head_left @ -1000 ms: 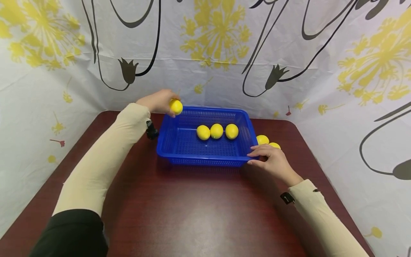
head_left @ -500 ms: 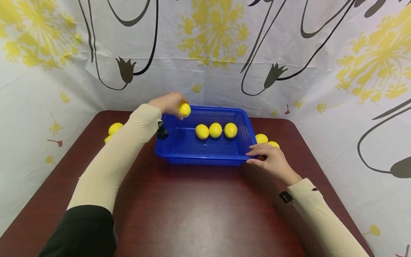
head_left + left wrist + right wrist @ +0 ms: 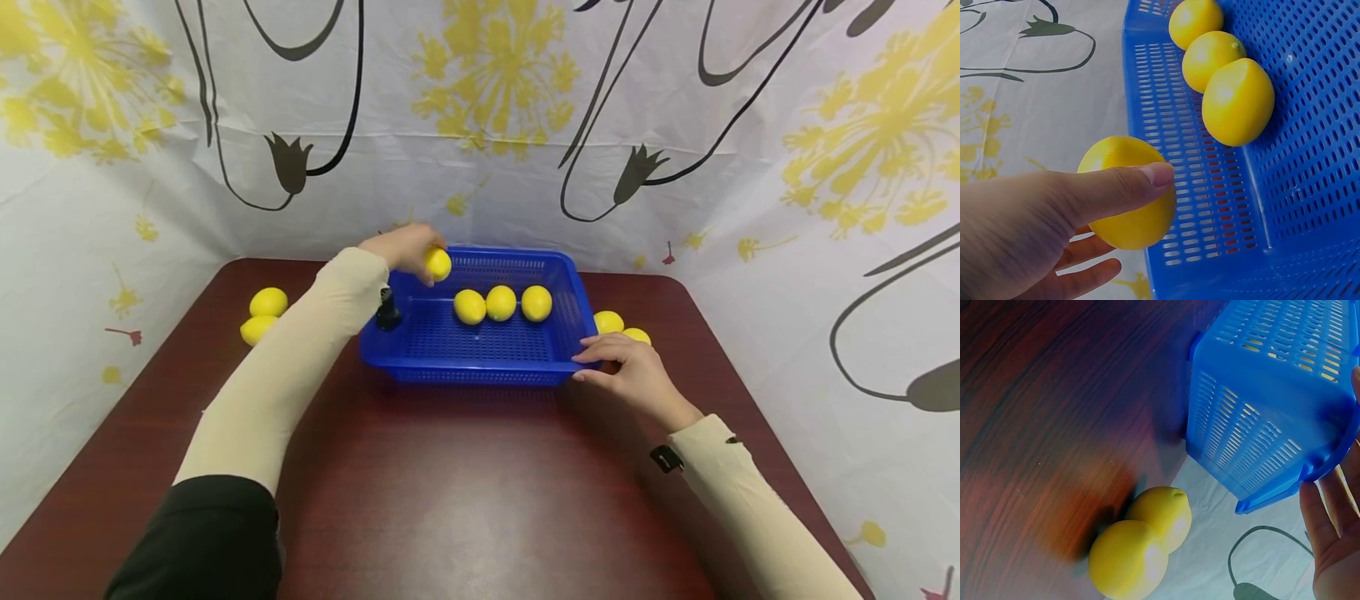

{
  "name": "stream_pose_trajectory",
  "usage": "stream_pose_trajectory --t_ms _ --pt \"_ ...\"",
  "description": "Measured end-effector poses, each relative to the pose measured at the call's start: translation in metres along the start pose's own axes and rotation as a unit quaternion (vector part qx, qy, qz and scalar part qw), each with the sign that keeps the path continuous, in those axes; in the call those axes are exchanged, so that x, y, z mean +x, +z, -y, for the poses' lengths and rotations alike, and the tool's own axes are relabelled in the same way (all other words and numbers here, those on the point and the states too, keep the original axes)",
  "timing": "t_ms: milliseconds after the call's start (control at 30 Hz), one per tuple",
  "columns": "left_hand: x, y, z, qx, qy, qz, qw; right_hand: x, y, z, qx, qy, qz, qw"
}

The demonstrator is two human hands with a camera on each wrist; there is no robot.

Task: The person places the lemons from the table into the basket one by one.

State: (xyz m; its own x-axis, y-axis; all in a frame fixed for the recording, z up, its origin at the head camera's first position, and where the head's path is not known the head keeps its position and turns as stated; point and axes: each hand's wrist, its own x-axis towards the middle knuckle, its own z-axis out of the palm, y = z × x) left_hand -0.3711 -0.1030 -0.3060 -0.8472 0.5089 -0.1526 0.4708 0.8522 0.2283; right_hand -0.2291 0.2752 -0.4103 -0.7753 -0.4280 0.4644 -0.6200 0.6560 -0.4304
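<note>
My left hand (image 3: 406, 248) holds a yellow lemon (image 3: 438, 264) over the back left part of the blue plastic basket (image 3: 480, 366). In the left wrist view the thumb lies across this lemon (image 3: 1132, 231), and the other fingers are partly hidden beneath it. Three more lemons (image 3: 501, 303) sit in a row on the basket's perforated floor. At the front right corner my right hand (image 3: 633, 375) grips the basket's rim between thumb and fingers; the right wrist view shows its fingers (image 3: 1317, 519) against the rim.
Two lemons (image 3: 268, 302) lie on the dark red table (image 3: 450, 483) left of the basket. Another two lemons (image 3: 608, 322) rest just right of it, partly behind my right hand. A patterned white cloth (image 3: 480, 192) hangs along the table's back and sides.
My left hand has carried its lemon rightward and slightly down, from the basket's left edge to over its inside. The two lemons on the left have come into view. My right hand keeps its grip.
</note>
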Motion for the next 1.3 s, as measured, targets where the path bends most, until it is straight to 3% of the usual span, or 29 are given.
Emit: stream_pose_trajectory --t_ms 467,767,1300 --pt "0.02 0.021 0.003 0.028 -0.001 0.017 0.9995 0.0 -0.002 0.002 -0.003 0.001 0.0 1.0" --pt "0.024 0.028 0.001 0.036 0.006 0.029 0.9989 -0.001 0.0 -0.001 -0.006 -0.001 -0.001 1.0" --pt "0.03 0.051 0.001 0.008 -0.033 0.056 0.9978 0.0 0.0 -0.001 0.0 0.0 0.003 1.0"
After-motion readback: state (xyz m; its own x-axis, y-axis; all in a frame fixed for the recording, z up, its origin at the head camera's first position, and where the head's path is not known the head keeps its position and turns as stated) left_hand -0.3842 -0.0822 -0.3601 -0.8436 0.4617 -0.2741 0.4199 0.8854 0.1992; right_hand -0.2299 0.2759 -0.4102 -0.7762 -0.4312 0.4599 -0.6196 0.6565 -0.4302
